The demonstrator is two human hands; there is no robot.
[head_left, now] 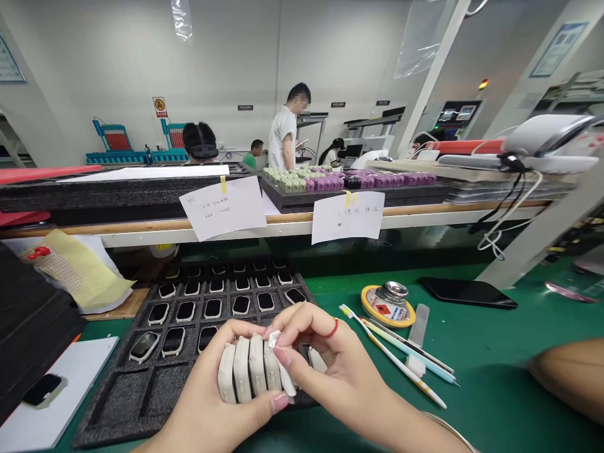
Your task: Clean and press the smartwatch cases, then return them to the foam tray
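My left hand (212, 402) is wrapped round a row of several pale beige watch cases (241, 371), standing on edge side by side. Between the thumb and fingers of my right hand (325, 358) is a small white wipe (283, 368), pressed against the case at the row's right end. Beneath both hands lies a black foam tray (123, 399) with square pockets. Many of its pockets hold watches with dark screens (185, 311). Behind my right fingers a further pale case (317, 360) shows in part.
Right of the tray lie a toothbrush (401, 365), thin pen-like tools (410, 348) and a round can (384, 307). Farther back is a black phone (467, 293). A lone watch rests on a white board (70, 384) at left. A shelf (287, 226) crosses ahead; people work beyond it.
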